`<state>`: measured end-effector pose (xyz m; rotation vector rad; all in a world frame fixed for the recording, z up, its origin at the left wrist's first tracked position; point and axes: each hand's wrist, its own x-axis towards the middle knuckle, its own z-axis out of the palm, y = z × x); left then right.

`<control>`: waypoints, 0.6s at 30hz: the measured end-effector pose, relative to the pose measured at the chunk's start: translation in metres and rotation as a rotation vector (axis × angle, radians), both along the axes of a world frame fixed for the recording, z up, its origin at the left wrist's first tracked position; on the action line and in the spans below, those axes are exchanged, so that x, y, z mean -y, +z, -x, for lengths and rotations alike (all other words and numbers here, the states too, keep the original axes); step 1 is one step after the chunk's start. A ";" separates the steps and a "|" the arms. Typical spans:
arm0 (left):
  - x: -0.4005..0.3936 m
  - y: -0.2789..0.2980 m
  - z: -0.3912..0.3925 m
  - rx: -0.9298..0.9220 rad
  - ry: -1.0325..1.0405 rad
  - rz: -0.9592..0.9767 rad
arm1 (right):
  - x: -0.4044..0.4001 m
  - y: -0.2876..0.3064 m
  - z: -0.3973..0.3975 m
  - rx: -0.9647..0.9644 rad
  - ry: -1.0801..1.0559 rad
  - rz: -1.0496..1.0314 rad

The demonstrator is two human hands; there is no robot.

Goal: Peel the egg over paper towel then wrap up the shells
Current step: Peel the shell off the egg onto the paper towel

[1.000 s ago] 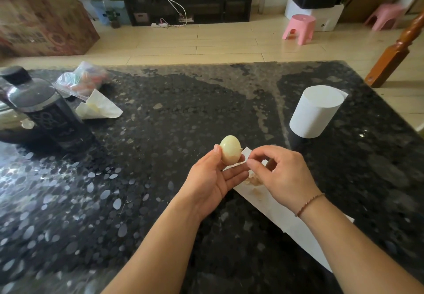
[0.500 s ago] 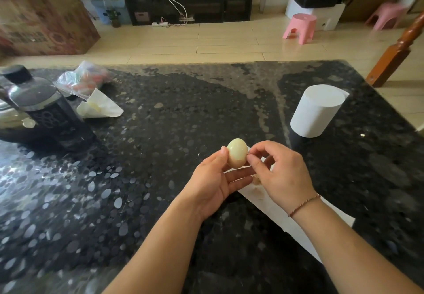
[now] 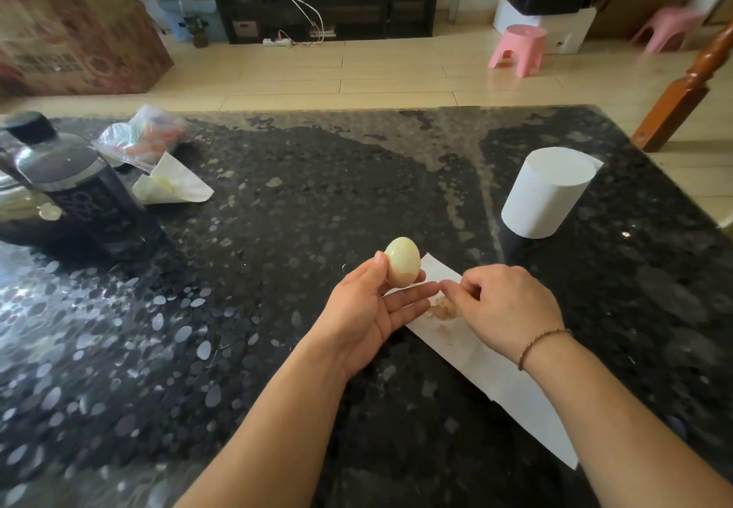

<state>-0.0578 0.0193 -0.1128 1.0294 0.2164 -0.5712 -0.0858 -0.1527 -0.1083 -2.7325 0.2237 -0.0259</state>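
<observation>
1. Right hand (image 3: 503,309) drawn away from the egg (image 3: 402,261) since half a second ago and lowered over the paper towel (image 3: 492,372); egg lifted slightly, no longer touched by the right fingertips.
2. Left hand (image 3: 369,317): egg pinched upright between thumb and fingertips, remaining fingers extended beneath it; egg held above the near-left end of the towel, upper part smooth and pale, lower part a shade darker.
3. Right hand: fingers curled downward with tips close together just above the shell fragments (image 3: 442,310); whether a fragment is pinched, impossible to tell.
4. Shell fragments: small brownish heap on the towel, between the two hands.
5. Paper towel: long white strip laid diagonally on the black speckled table (image 3: 277,229).
6. White paper roll (image 3: 547,194): upright, well apart, far right.
7. Dark lidded jar (image 3: 75,190), folded white paper (image 3: 174,186) and plastic bag (image 3: 146,136): far left.
</observation>
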 end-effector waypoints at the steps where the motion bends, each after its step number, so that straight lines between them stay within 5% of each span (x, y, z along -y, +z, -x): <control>1: 0.000 -0.001 0.000 0.002 -0.003 -0.005 | -0.001 0.001 0.000 -0.018 0.004 -0.002; 5: 0.000 -0.004 -0.001 0.036 -0.023 -0.030 | -0.002 0.001 0.002 0.116 0.022 -0.129; 7: -0.001 -0.005 -0.001 0.087 -0.047 -0.039 | -0.004 0.001 0.002 0.238 -0.006 -0.358; 11: -0.007 -0.005 -0.003 0.187 -0.157 -0.054 | -0.016 0.004 0.001 0.067 0.145 -0.777; 16: -0.027 0.004 -0.010 0.140 -0.223 -0.203 | -0.028 -0.001 -0.001 0.192 0.190 -0.561; 18: -0.036 0.007 -0.017 0.105 -0.073 -0.332 | -0.039 -0.006 0.001 0.280 0.191 -0.438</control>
